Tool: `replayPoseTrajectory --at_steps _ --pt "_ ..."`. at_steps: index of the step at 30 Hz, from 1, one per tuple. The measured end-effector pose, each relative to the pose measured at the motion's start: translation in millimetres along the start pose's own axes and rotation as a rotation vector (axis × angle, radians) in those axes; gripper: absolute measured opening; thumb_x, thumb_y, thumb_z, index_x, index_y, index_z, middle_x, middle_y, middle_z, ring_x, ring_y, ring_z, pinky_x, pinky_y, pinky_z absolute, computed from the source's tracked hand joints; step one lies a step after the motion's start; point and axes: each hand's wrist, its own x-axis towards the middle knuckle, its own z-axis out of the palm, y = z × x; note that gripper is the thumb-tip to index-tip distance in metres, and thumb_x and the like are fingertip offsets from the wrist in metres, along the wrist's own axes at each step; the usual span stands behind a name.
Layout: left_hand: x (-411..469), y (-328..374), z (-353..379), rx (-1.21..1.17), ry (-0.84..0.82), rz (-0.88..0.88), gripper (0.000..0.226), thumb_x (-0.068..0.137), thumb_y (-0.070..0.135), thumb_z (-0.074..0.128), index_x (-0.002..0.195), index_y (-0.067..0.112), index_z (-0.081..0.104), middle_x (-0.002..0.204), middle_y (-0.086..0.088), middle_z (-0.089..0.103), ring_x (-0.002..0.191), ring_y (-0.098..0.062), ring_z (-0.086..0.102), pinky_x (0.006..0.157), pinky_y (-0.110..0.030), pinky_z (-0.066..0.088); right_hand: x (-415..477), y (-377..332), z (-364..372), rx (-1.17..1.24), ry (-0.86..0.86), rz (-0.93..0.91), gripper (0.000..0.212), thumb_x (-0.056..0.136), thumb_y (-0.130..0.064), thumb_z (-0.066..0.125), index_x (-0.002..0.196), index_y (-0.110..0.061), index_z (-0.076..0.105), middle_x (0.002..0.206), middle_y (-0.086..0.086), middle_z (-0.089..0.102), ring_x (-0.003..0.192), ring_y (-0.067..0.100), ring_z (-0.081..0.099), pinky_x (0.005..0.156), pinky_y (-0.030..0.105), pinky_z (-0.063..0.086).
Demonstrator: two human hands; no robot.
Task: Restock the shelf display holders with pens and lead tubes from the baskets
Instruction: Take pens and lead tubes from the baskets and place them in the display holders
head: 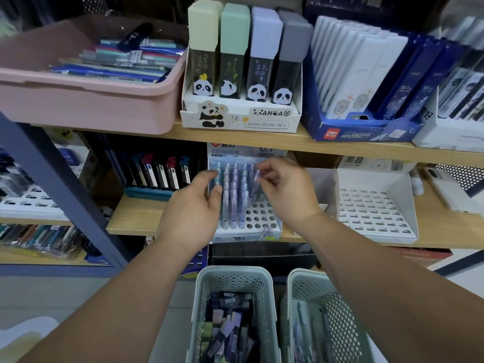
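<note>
A white pen display holder (262,218) with round holes stands on the middle shelf, its left rows filled with pale blue and lilac pens (235,195). My left hand (191,205) grips the holder's left side, thumb in front of the pens. My right hand (285,189) pinches the top of one pen (258,176) at the right end of the filled rows. Below, a perforated basket (230,271) holds lead tubes (227,334), and a second basket (340,323) holds pens (303,331).
On the upper shelf sit a panda lead-tube display (241,116), a pink bin (78,100) of pens and a blue box (353,129) of cases. A white slotted holder (374,213) with no stock stands to the right. A blue shelf post (52,184) slants on the left.
</note>
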Motion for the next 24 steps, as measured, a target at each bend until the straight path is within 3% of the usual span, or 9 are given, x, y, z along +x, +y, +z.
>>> replayPoseTrajectory --at_steps 7,15,18,21,24 --pt "0.2 1.0 1.0 0.033 0.003 0.01 0.037 0.105 0.038 0.044 0.141 0.035 0.049 0.049 0.006 0.05 0.052 -0.016 0.055 0.065 -0.04 0.055 -1.0 3.3 8.7 -0.023 -0.009 0.018 0.022 0.086 -0.001 0.073 0.105 -0.012 0.073 0.09 -0.007 0.067 0.086 0.013 0.069 0.087 0.034 0.059" --pt "0.0 2.2 0.7 0.025 0.008 0.013 0.037 0.105 0.039 0.043 0.141 0.035 0.049 0.057 0.003 0.06 0.065 -0.018 0.065 0.068 -0.042 0.056 2.0 -0.4 8.5 -0.064 -0.038 0.011 0.022 0.088 -0.004 0.072 0.108 -0.014 0.072 0.097 -0.001 0.071 0.089 0.013 0.068 0.087 0.035 0.058" --pt "-1.7 1.9 1.1 0.043 0.006 0.01 0.039 0.105 0.041 0.042 0.143 0.036 0.046 0.055 0.006 0.055 0.061 -0.013 0.059 0.061 -0.034 0.048 -5.1 0.2 3.8 -0.055 -0.045 0.016 0.033 0.09 -0.008 0.071 0.119 -0.021 0.066 0.092 -0.011 0.066 0.086 0.008 0.065 0.084 0.03 0.057" --pt "-8.9 -2.9 -3.2 0.061 -0.008 0.025 0.044 0.104 0.046 0.04 0.147 0.044 0.034 0.066 0.01 0.06 0.064 -0.008 0.058 0.058 -0.032 0.045 -25.4 9.2 -8.9 -0.008 0.006 0.034 0.04 0.091 -0.012 0.07 0.124 -0.03 0.059 0.088 -0.017 0.062 0.08 0.001 0.062 0.078 0.019 0.053" --pt "-21.1 -12.6 -12.3 0.098 0.002 0.028 0.048 0.102 0.048 0.044 0.148 0.044 0.03 0.082 0.014 0.063 0.069 -0.005 0.06 0.062 -0.033 0.049 -58.7 25.1 -29.0 0.017 0.07 0.075 0.035 0.09 -0.017 0.07 0.116 -0.038 0.059 0.085 -0.016 0.063 0.079 0.002 0.061 0.075 0.018 0.052"
